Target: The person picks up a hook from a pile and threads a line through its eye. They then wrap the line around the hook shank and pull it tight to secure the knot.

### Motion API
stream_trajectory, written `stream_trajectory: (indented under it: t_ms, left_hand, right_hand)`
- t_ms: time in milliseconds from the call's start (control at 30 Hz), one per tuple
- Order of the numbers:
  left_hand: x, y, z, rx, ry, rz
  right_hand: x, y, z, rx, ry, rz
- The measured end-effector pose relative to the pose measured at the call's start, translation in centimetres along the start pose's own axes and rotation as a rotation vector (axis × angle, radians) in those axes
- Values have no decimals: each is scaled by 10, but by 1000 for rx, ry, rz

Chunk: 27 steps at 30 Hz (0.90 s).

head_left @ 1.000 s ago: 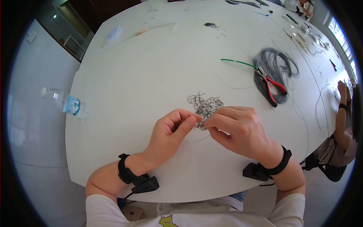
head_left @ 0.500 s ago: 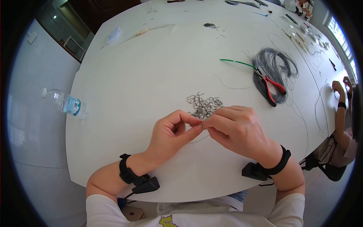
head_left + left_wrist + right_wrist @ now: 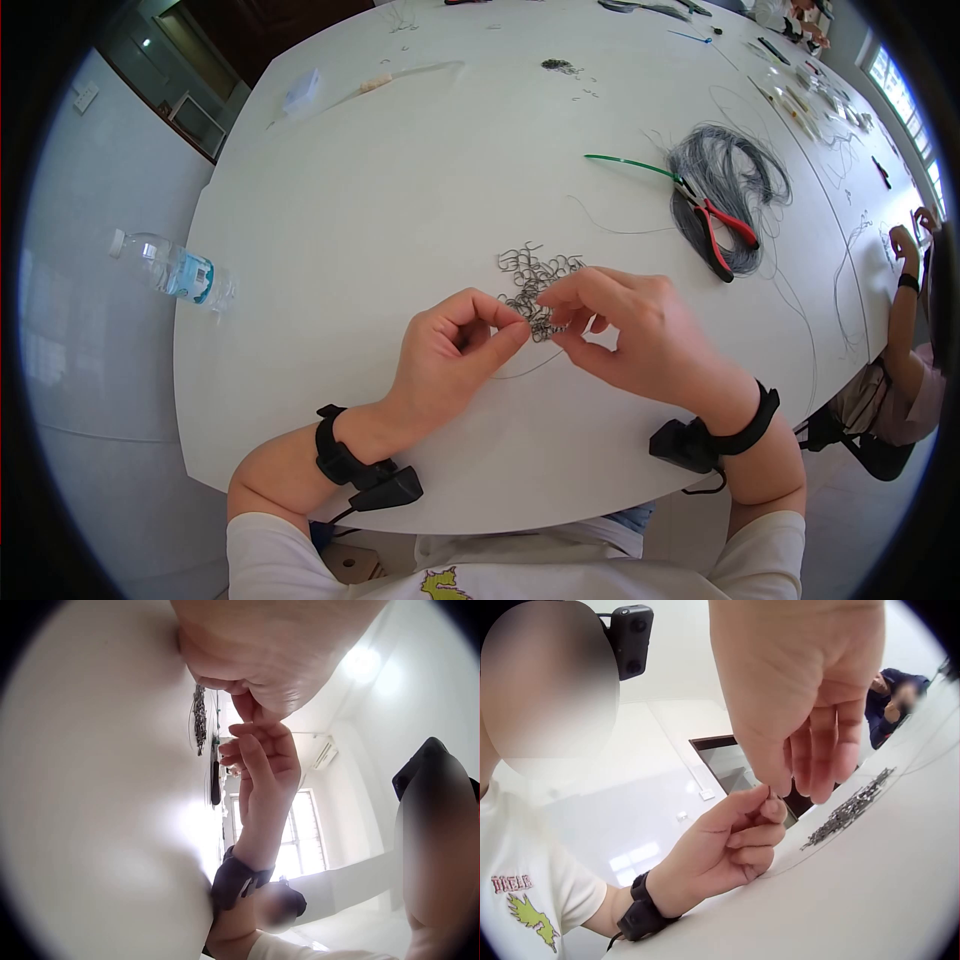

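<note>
So the table [image 3: 350,220] filled most of my view. Using my fingertips as the centre of the clock, the wire-like grey bundle [image 3: 700,150] was at 2 o'clock and the bottle [image 3: 192,276] lay on its side at 9. My left hand [image 3: 435,355] had a narrow pinch, thumb against index, with the other fingers curled in. My right hand [image 3: 650,335] was just beside it at 3, thumb and fingers a little apart. I couldn't tell if it had hold of anything. The pliers [image 3: 712,245] were at 2, lying against the bundle.

The hooks [image 3: 528,285] sat in a tangled pile at 12, right by my fingertips and partly behind them. They looked next to weightless but stiff, so I'd say dropping or snagging one was the worry, not breaking it. I'd grab one by the straight part and keep skin off the tip. The tiny bit [image 3: 771,793] in my left pinch was too small to make out, maybe a hook. Last, a thin line [image 3: 525,373] curved past at 6; probably springy and slippery, best pinched close to its end.
</note>
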<state>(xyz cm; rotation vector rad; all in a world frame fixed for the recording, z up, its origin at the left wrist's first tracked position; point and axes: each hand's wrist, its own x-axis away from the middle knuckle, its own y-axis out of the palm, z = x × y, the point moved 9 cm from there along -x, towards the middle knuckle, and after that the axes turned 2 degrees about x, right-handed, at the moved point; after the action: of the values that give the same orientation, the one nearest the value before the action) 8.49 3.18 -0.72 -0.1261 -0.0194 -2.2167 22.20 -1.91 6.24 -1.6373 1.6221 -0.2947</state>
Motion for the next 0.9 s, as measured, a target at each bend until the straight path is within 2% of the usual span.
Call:
stream_trajectory:
  t_ms: [67,133,233,367,433,667,900]
  left_hand:
    - [0,-2,2,31,26,20]
    - [1,-2,-2,34,-41,-16]
    - [1,-2,-2,52,-51,-21]
    - [1,-1,-3,56,-41,-20]
    - [1,-1,-2,10,-39,-22]
    - [3,2,1,-52,-36,-44]
    - [3,4,3,-82,-27,-56]
  right_hand:
    - [-2,-4,4,-44,-6,-16]
    - [-3,-7,8,-139,31,-54]
    - [-5,-12,11,-127,62,-96]
    - [-6,-19,15,-100,71,-87]
    - [-6,-33,20,-90,66,57]
    - [-5,-14,0,-60,-9,-18]
    - [-5,-13,0,-38,-41,-5]
